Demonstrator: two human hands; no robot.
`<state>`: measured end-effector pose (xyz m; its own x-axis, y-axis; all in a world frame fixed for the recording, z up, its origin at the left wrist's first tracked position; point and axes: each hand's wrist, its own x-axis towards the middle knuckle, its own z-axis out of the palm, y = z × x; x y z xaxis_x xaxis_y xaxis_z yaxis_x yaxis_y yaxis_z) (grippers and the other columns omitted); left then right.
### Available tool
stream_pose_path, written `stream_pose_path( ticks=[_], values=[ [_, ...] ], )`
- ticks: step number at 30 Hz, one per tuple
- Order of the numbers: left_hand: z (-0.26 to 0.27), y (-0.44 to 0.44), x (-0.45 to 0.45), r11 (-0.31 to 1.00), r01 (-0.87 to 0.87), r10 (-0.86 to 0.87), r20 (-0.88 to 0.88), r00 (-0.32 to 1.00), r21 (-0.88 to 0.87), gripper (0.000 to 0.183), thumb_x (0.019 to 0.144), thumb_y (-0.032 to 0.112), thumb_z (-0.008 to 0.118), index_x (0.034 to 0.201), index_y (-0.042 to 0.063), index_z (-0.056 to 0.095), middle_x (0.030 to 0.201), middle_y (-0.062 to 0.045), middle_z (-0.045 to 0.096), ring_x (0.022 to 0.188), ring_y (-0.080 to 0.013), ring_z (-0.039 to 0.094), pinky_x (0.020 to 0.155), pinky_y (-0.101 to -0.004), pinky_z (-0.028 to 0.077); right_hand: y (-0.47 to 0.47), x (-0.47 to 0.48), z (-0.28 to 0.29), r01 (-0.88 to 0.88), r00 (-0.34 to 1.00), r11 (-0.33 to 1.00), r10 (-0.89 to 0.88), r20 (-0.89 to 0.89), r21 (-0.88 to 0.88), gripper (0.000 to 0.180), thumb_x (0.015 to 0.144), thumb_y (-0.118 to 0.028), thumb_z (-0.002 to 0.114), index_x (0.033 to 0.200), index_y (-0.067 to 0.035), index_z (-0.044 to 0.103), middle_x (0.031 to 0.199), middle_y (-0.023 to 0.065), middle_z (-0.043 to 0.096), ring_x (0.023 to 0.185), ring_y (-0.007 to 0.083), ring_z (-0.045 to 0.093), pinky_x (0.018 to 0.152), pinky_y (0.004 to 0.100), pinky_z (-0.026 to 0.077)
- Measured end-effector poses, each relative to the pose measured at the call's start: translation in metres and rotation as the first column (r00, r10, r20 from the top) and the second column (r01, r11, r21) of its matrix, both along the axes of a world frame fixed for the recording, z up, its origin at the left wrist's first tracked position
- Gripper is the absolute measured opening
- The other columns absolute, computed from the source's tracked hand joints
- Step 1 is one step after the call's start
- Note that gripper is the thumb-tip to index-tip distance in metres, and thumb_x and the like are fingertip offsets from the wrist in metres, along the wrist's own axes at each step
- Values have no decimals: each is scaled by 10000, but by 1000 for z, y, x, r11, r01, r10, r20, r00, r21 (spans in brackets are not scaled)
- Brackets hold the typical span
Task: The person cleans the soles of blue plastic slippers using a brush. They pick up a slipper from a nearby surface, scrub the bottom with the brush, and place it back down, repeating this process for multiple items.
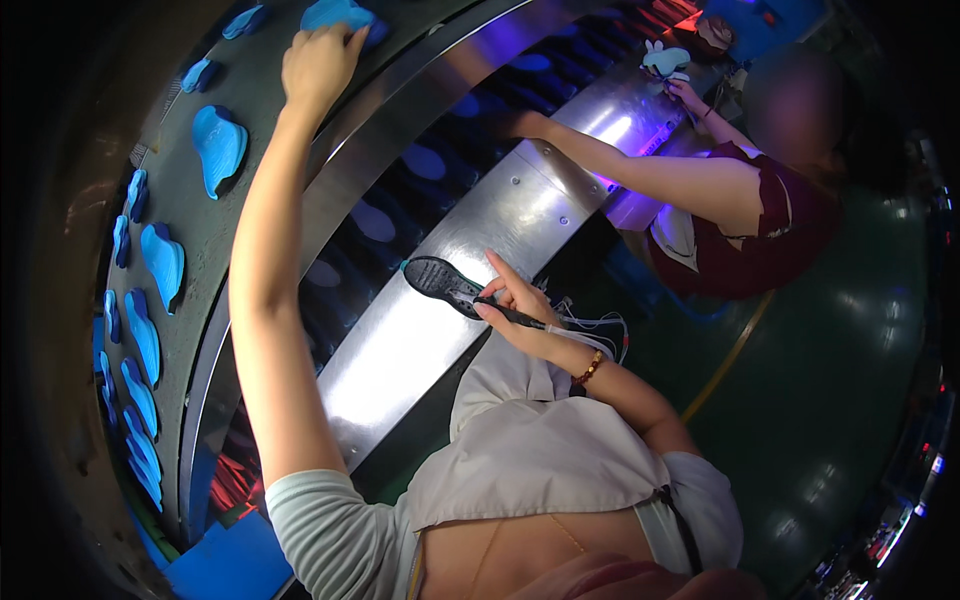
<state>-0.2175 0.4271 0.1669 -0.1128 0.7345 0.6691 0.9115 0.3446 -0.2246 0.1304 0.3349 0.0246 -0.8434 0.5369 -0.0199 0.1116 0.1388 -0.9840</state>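
My left hand (321, 66) is stretched out to the dark belt at the top, fingers and thumb closed on the edge of a blue moulded shoe part (337, 12). My right hand (521, 304) holds a slim black-handled tool (514, 313) with thin pale tubing at its rear; the index finger points away from it. The tool's pale tip lies over a black shoe sole (435, 281) with a teal edge. The sole is above the metal ledge, close to my right fingertips; whether the fingers also hold it, I cannot tell.
Several blue shoe parts (220, 150) lie along the curved belt (206, 247) at left. A metal ledge (480, 217) runs diagonally beside a lower line with dim sole shapes (373, 220). A co-worker (742, 202) at upper right reaches over the ledge. A blue box (229, 559) stands lower left.
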Motion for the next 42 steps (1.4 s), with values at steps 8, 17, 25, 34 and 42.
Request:
stream_pose_path(
  ticks=[8,17,25,34,42],
  values=[
    [-42,-146,89,541,-223,-627,566,535,811,220,863,189,509,897,-25,548,933,-90,539,878,-175,538,821,-296,417,7,-3,-12,30,1000,999,-30,-2,-21,762,781,-117,576,1373,-94,96,872,79,559,541,81,462,546,218,404],
    [-93,-262,125,737,-355,-658,490,-572,575,547,696,60,576,1178,-82,358,1095,-204,513,983,-293,551,883,-382,438,3,-24,4,-13,1000,989,16,-23,144,841,761,-75,580,1381,-136,16,845,60,569,491,75,442,513,221,391],
    [-113,-295,191,877,-176,-289,197,-937,447,668,612,199,556,1214,-14,360,1012,-208,536,841,-334,572,782,-464,469,-23,-35,0,-85,984,784,164,-73,615,804,750,-73,563,1375,-101,59,853,121,578,578,224,542,552,308,445],
    [-98,-301,202,996,-42,-78,588,-805,76,469,569,100,492,1007,-65,502,851,-166,594,762,-273,597,706,-356,491,-52,-48,5,-384,920,600,318,231,702,950,600,-134,664,1380,-198,126,622,101,571,611,241,583,507,326,472],
    [-110,-298,190,990,-130,-136,696,-705,62,430,608,126,512,991,-68,524,859,-158,600,782,-248,596,720,-336,483,-49,-40,19,-446,861,492,464,209,748,803,639,-71,597,1349,-226,256,721,61,589,646,218,583,564,310,476]
  ],
)
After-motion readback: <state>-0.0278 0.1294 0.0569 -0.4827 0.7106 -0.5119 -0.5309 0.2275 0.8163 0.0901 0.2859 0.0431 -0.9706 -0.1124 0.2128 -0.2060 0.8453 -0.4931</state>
